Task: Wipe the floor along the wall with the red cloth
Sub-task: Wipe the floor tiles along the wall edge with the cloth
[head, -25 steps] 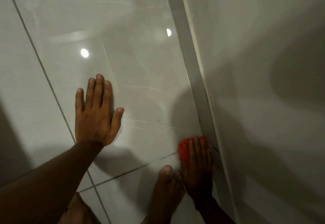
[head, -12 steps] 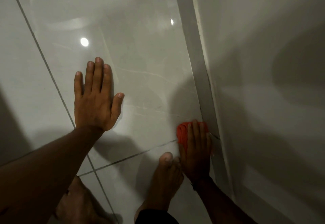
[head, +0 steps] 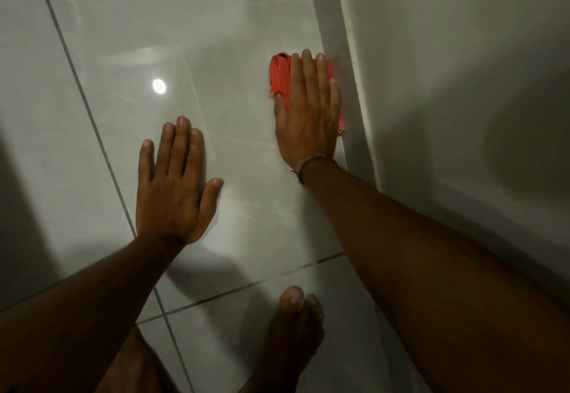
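Note:
The red cloth (head: 280,79) lies on the glossy pale floor tile (head: 216,38), right against the grey skirting of the wall (head: 462,68). My right hand (head: 308,115) presses flat on top of the cloth, covering most of it; only its left and far edges and a strip by the skirting show. My left hand (head: 175,183) rests flat on the tile to the left, fingers spread, holding nothing.
A grey skirting strip (head: 342,53) runs along the wall's foot. My bare right foot (head: 293,324) stands on the tile near the bottom, with a knee (head: 132,361) to its left. Dark grout lines cross the floor.
My right hand has slid the red cloth forward along the skirting, well away from my foot and past the grout line. My left hand stays planted on the tile.

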Demonstrator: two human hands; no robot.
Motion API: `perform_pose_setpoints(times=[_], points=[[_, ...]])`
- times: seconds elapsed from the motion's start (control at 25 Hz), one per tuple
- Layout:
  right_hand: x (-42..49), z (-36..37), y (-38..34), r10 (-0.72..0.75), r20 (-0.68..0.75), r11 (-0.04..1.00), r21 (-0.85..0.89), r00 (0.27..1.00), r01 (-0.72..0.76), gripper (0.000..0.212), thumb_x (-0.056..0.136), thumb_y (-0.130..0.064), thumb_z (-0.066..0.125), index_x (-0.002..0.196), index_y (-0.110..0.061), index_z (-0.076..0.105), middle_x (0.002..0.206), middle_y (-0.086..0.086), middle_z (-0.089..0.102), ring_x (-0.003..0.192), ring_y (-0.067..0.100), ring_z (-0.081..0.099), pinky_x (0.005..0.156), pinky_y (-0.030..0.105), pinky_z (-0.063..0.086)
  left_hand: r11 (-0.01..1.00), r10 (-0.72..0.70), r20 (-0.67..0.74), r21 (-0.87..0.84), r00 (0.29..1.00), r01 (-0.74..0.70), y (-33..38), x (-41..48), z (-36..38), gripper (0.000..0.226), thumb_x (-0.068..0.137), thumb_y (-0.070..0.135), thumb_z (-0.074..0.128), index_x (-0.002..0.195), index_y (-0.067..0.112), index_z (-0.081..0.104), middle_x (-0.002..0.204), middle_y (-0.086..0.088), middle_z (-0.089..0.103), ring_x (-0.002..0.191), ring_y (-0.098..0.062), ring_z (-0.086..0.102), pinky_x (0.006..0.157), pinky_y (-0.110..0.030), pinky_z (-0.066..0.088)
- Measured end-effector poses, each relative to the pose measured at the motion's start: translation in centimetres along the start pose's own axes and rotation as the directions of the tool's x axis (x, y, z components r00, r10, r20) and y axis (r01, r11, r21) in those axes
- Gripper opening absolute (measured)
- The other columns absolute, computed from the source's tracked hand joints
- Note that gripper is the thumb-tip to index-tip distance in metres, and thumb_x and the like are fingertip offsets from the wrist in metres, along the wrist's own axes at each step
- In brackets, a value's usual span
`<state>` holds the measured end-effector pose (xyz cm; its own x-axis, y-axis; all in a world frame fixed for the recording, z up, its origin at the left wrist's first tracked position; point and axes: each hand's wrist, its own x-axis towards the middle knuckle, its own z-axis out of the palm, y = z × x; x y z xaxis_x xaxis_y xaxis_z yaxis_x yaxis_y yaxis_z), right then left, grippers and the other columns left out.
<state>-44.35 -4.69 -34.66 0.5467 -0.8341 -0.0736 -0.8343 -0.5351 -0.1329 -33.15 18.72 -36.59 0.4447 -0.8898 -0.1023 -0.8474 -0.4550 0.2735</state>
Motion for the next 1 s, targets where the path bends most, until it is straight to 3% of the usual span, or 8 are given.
perform_pose_setpoints(times=[0.2, 0.4, 0.52, 0.8, 1.0], points=[[-6.4, -0.2, 2.2, -0.010, 0.029, 0.999, 0.048, 1.000, 0.009, 0.063, 0.104, -0.037, 0.042, 0.161, -0.012, 0.030, 0.169, 0.010, 0.030, 0.158, 0.029, 0.022, 0.126, 0.051, 0.025, 1.000, -0.004, 0.005, 0.005, 1.000, 0.004, 0.1, 0.1, -0.2, 0.084, 0.108, 0.051, 0.033, 0.174, 0.003, 0.017, 0.185, -0.021, 0.011, 0.173, -0.036, 0.007, 0.138, -0.061, 0.011], [-19.2, -0.9, 6.4, 0.021, 0.147, 0.999, -0.047, 0.989, -0.014, 0.065, 0.105, -0.044, 0.037, 0.162, -0.013, 0.028, 0.171, 0.006, 0.019, 0.160, 0.029, 0.018, 0.119, 0.052, 0.032, 1.000, -0.012, -0.005, 0.007, 1.000, 0.012, 0.4, 0.0, -0.1, 0.082, 0.108, 0.050, 0.035, 0.173, 0.002, 0.022, 0.184, -0.022, 0.016, 0.172, -0.038, 0.014, 0.137, -0.061, 0.014], [-16.1, -0.6, 5.2, 0.031, 0.123, 0.997, -0.078, 0.992, -0.022, 0.066, 0.104, -0.044, 0.038, 0.161, -0.013, 0.030, 0.170, 0.006, 0.023, 0.158, 0.030, 0.022, 0.118, 0.052, 0.033, 1.000, 0.003, -0.031, 0.006, 1.000, -0.002, 0.2, 0.4, 0.0, 0.082, 0.107, 0.049, 0.036, 0.173, 0.002, 0.024, 0.184, -0.022, 0.017, 0.171, -0.039, 0.016, 0.137, -0.061, 0.014], [6.2, -0.2, -2.7, 0.049, 0.021, 0.999, 0.012, 0.999, -0.049, 0.067, 0.102, -0.043, 0.029, 0.163, -0.016, 0.023, 0.171, 0.007, 0.025, 0.160, 0.028, 0.017, 0.128, 0.047, 0.020, 1.000, 0.004, -0.019, 0.012, 1.000, -0.004, 0.1, 0.5, 0.0, 0.083, 0.106, 0.050, 0.036, 0.172, 0.001, 0.025, 0.183, -0.022, 0.019, 0.171, -0.039, 0.016, 0.135, -0.065, 0.019], [-2.4, 0.2, 1.1, 0.007, 0.019, 0.997, 0.072, 1.000, -0.009, 0.065, 0.102, -0.035, 0.041, 0.162, -0.013, 0.028, 0.170, 0.008, 0.028, 0.160, 0.027, 0.018, 0.127, 0.047, 0.023, 1.000, 0.001, -0.014, 0.012, 1.000, -0.001, 0.2, 0.2, 0.0, 0.083, 0.106, 0.049, 0.037, 0.172, 0.001, 0.027, 0.183, -0.022, 0.019, 0.171, -0.040, 0.018, 0.135, -0.066, 0.021]])
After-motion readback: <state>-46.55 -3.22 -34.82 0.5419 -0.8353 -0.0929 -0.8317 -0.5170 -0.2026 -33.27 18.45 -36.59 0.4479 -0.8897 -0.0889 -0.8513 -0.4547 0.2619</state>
